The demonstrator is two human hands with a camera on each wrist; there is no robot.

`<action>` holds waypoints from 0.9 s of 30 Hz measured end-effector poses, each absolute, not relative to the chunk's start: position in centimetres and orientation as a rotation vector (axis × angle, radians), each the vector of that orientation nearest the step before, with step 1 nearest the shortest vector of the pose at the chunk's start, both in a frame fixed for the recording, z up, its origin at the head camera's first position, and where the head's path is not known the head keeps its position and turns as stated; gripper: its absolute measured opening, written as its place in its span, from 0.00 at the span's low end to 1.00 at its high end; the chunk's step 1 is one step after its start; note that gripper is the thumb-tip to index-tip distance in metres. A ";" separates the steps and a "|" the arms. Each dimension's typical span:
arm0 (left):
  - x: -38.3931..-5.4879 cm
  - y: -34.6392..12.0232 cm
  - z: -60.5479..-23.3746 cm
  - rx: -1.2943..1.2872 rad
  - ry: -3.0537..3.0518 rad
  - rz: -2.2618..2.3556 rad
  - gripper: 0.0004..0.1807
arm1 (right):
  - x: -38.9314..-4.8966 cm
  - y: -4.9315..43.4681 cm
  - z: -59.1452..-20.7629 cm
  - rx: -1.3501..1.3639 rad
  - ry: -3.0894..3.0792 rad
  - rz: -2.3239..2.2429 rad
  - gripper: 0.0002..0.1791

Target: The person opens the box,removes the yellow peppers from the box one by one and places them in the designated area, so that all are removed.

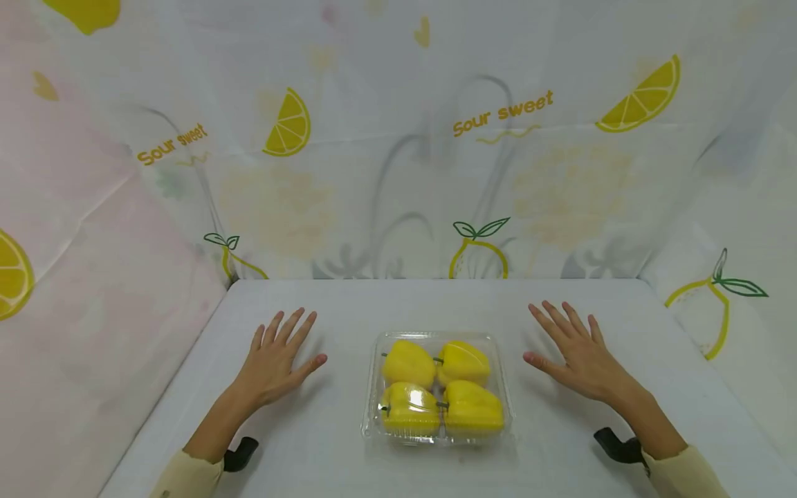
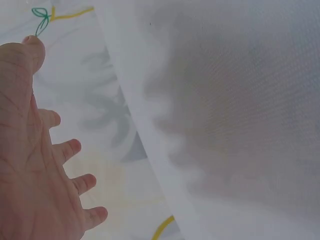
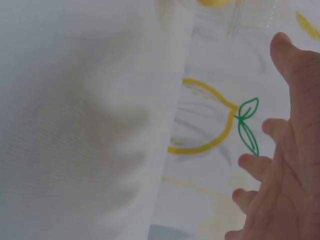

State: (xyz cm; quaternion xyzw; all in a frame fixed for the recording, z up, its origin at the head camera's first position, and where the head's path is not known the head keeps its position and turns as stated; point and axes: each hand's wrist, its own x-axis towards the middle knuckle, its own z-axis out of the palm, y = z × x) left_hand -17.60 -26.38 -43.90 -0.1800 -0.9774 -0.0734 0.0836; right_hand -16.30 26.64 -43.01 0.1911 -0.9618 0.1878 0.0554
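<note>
Several yellow bell peppers [image 1: 473, 408] with dark green stems sit in a clear plastic box [image 1: 438, 440] near the middle of the table. To the left of the box is my left hand [image 1: 274, 363], held over the tabletop with its fingers straight and spread, touching nothing. My right hand [image 1: 585, 363] is on the other side, likewise spread flat and holding nothing. Both hands cast soft shadows on the white cloth. A corner of the box [image 3: 255, 12] shows at the top of the right wrist view. In the left wrist view, the hand's palm [image 2: 30, 150] fills the left side.
A white cloth [image 1: 423, 304] covers the table. Behind it hangs a pale curtain [image 1: 386, 187] printed with lemons and lettering, with more printed fabric at both sides. Dark curved pieces [image 1: 241, 454] stick out beside each wrist, next to the light sleeves [image 1: 189, 477].
</note>
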 end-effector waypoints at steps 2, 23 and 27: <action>-17.4 -26.3 -43.7 -0.548 -2.902 -0.235 0.45 | -16.1 26.6 -43.1 0.591 -2.893 0.602 0.47; -14.8 -24.7 -43.3 -0.580 -2.914 -0.459 0.43 | -14.6 26.1 -42.7 0.669 -2.851 0.801 0.47; -14.3 -24.3 -43.2 -0.578 -2.912 -0.486 0.44 | -14.3 25.9 -42.6 0.680 -2.860 0.827 0.47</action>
